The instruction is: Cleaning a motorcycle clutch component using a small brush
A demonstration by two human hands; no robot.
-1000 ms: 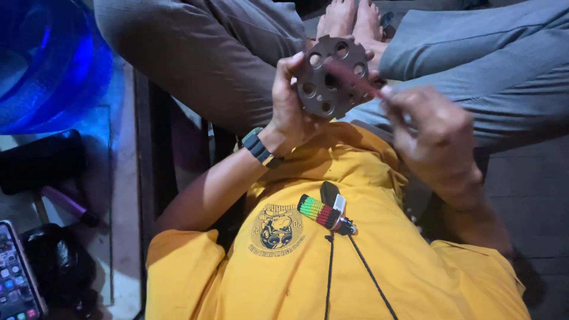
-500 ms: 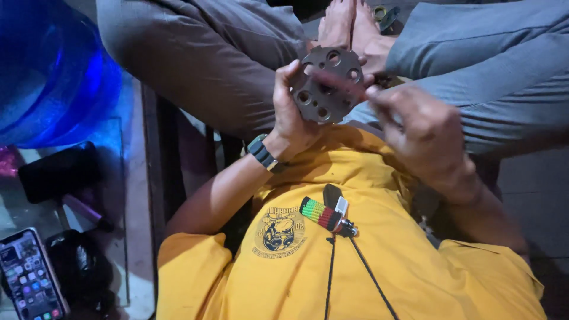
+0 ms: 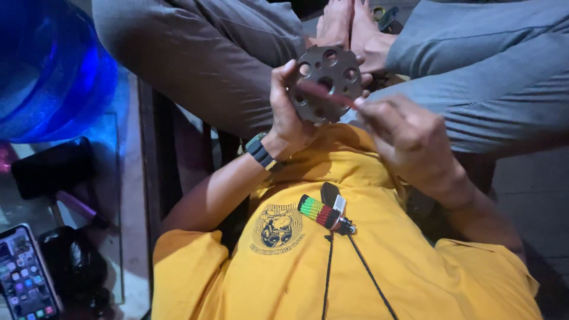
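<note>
Gripped around its rim by the left hand (image 3: 290,118), fingers curled behind: a round, dark metal disc (image 3: 327,83) with circular holes, raised above grey-trousered legs (image 3: 213,65) and bare feet (image 3: 349,26). Pinched in the right hand (image 3: 409,139): a thin reddish stick (image 3: 329,95), laid across the disc's face. Compared with a moment ago, disc tilted slightly, stick reaching further over the central hole; matte, flat, hard-looking metal against soft yellow shirt (image 3: 355,266).

round perforated metal disc (image 3: 325,83) | grey, upright | red rod (image 3: 332,96) across face
</note>
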